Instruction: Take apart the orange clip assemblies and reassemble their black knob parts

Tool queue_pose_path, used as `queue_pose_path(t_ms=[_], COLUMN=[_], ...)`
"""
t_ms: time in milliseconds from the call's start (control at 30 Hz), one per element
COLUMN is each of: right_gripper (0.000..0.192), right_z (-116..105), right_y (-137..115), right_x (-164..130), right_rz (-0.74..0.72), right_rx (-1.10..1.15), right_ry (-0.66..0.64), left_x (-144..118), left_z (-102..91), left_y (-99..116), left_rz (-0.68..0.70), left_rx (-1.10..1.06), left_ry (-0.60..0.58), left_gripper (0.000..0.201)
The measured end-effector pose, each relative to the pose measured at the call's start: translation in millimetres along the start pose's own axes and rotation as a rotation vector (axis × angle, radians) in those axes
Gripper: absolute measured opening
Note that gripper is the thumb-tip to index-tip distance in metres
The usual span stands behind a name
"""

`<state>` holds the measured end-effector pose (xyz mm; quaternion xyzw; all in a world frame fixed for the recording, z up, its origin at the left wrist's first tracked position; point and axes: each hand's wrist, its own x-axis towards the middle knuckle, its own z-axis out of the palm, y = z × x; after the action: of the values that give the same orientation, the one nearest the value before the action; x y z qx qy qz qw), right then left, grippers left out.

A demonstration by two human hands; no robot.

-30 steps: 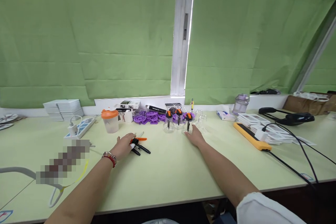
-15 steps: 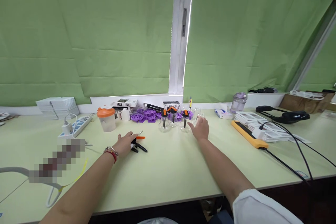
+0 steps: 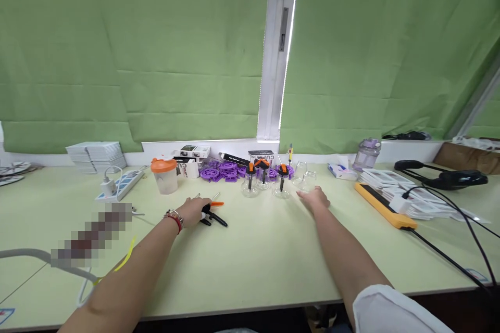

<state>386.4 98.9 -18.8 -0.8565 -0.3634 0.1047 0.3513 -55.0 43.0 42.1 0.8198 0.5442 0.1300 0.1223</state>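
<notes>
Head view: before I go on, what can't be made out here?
- Left hand: it covers the near ends of the black tools, so the grip is unreadable.
- Pixelated patch: whatever lies there is blurred out.
- Box labels: too small to read.
- Cable: cut off by the right edge.

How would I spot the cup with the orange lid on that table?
Start at the white window post and drop to the pale green table. Left of the purple parts stands the cup. It is the only cloudy tub with a broad orange lid; the glass jars have small stoppers.
</notes>
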Motion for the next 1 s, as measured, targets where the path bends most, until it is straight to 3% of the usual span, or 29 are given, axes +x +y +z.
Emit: queue_pose_path(t_ms=[167, 333, 467, 567, 733, 1000], right_gripper=[0.088, 0.086, 0.077, 0.078, 0.081, 0.083], right_z=[-21.5, -39.0, -37.3, -28.8, -20.6, -28.1], right_y=[-0.4, -21.4, -44.4, -57.3, -65.2, -47.2], right_x=[-12.7, -58.4, -109.6, -138.4, -160.8, -186.7], right_rz=[-0.046, -0.324, -0.721, -0.853, -0.927, -0.919], right_rx=[0.129, 0.235, 0.212, 0.108, -0.064, -0.065], right_ry=[0.105, 0.149, -0.127, -0.192, -0.188, -0.236], left_x=[0.7, -1.0, 0.4, 3.0, -0.2, -24.4], left_z=[4.8, 10.3, 11.7, 11.1, 8.3, 14.4], left_y=[-1.1, 3.5, 9.8, 11.9, 12.5, 30.1], left_rz=[-0.002, 0.018, 0.012, -0.014, -0.078, -0.121], left_rx=[-0.047, -0.182, -0.335, -0.47, -0.724, -0.944], left_ry=[-0.002, 0.077, 0.206, 0.311, 0.377, 0.324], left_gripper=[0.032, 0.03, 0.036, 0.036, 0.038, 0.042])
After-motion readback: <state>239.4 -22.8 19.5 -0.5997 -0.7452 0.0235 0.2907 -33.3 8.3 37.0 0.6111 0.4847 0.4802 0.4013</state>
